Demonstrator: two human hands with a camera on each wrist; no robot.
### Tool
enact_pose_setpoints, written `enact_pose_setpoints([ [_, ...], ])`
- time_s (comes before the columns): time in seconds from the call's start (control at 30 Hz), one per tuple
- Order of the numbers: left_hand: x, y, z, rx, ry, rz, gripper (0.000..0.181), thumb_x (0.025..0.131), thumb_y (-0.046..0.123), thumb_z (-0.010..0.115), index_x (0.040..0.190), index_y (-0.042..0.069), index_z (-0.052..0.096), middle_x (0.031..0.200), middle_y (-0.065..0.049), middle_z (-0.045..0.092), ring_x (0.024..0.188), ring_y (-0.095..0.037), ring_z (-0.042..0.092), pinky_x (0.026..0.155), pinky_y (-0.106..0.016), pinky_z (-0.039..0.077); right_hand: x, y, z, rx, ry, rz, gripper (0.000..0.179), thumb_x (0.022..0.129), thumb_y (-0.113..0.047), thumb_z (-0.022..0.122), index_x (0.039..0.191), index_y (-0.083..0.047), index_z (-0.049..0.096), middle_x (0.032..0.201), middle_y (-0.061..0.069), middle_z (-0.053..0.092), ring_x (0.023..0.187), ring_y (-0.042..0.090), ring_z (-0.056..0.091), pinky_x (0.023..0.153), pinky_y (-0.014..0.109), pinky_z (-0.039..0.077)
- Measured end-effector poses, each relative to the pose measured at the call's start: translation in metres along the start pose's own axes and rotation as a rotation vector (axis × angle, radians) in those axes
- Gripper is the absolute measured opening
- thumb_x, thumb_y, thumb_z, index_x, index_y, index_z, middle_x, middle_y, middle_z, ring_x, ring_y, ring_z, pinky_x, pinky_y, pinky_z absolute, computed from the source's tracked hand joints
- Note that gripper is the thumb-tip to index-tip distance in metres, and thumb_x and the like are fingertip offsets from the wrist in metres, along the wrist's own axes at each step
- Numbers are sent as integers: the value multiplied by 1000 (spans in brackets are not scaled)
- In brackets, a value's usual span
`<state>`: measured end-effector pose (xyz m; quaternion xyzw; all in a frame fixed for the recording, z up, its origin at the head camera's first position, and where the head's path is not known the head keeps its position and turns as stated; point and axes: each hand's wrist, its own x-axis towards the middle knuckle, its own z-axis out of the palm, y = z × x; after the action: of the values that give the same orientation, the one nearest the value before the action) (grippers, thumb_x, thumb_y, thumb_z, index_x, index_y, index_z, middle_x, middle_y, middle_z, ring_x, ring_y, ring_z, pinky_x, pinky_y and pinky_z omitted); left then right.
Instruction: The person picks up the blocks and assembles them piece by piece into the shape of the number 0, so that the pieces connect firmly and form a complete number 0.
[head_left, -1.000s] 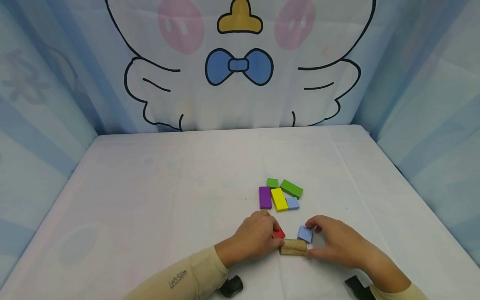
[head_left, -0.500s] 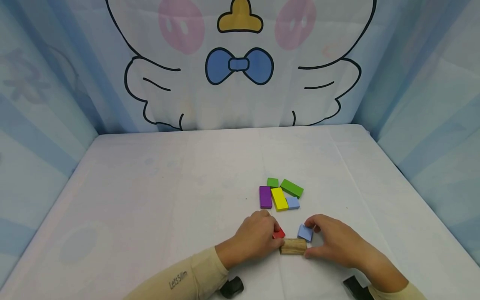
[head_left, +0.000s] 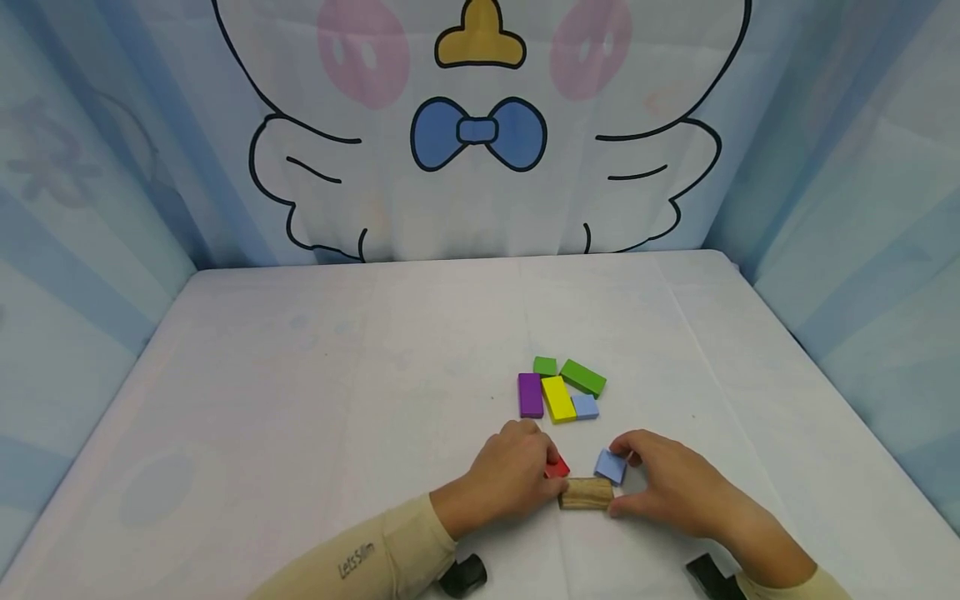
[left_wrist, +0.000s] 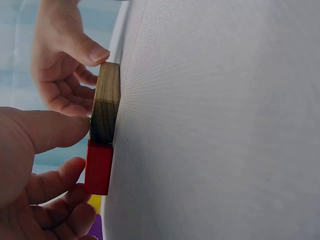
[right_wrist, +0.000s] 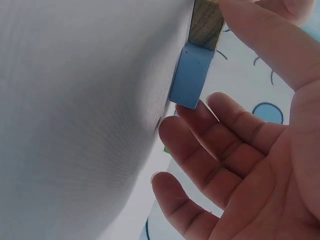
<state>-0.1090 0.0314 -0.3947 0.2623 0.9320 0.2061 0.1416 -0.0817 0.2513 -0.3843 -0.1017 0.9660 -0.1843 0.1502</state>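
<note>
A wood-grain block (head_left: pixel 587 493) lies crosswise on the white cloth between the two hands. Against its far side are a red block (head_left: pixel 557 468) at the left and a light blue block (head_left: pixel 611 467) at the right, slightly turned. My left hand (head_left: pixel 510 471) holds the red block at its fingertips, thumb on the wooden block's left end. With the thumb at the wooden block's right end, my right hand (head_left: pixel 678 483) has its index finger at the blue block's far edge. In the right wrist view, the blue block (right_wrist: pixel 191 75) meets the wooden block end to side.
Beyond the hands lies a loose group: a purple block (head_left: pixel 530 395), a yellow block (head_left: pixel 558 399), a second light blue block (head_left: pixel 585 407), a small green block (head_left: pixel 545 366) and a longer green block (head_left: pixel 583 377). A printed curtain (head_left: pixel 480 208) stands behind the table.
The right hand has shifted very slightly left, its thumb closer to the wooden block's end. The left hand and the other blocks look the same.
</note>
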Motion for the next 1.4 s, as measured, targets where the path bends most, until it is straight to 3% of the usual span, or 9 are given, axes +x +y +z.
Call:
enact_pose_setpoints([
  [0.17,-1,-1,1,3,9,12,28,86,36,80,97,11,74,83,4,51,80,-11,45,65,-22,41,-1,1,-3,7,4,-10,73,67,-48,90,121,-6,62,107,-1,63,95,17,59,85,43,52],
  [0.3,-1,-2,1,9,14,21,28,86,36,80,97,12,74,83,4,52,80,-11,45,64,-22,40,0,6,-11,33,37,-66,69,73,-47,87,122,-6,62,112,0,64,98,20,60,83,44,53],
  [0.5,0,-2,1,12,18,27,29,86,36,80,98,11,74,85,4,53,80,-11,46,63,-22,40,8,11,-27,37,127,-142,55,81,-32,83,124,-4,61,116,6,65,101,25,62,85,47,53],
  [0.8,0,-2,0,-1,-6,1,31,85,37,80,101,11,73,88,3,53,82,-11,46,65,-22,40,34,15,-42,-6,200,-215,46,86,-16,78,127,-3,61,119,13,66,103,32,63,85,52,52],
  [1.07,0,-2,-1,-4,-13,2,30,86,37,80,100,12,74,87,4,52,81,-11,45,65,-22,40,64,14,-49,-20,187,-205,42,89,-8,72,130,-4,62,125,16,64,108,36,61,92,55,49],
  [1.4,0,-3,-1,-12,-4,17,28,85,36,81,99,12,75,86,4,52,81,-11,45,65,-22,40,100,4,-49,12,78,-137,42,92,-13,68,133,-7,61,122,19,64,112,37,58,96,56,46],
])
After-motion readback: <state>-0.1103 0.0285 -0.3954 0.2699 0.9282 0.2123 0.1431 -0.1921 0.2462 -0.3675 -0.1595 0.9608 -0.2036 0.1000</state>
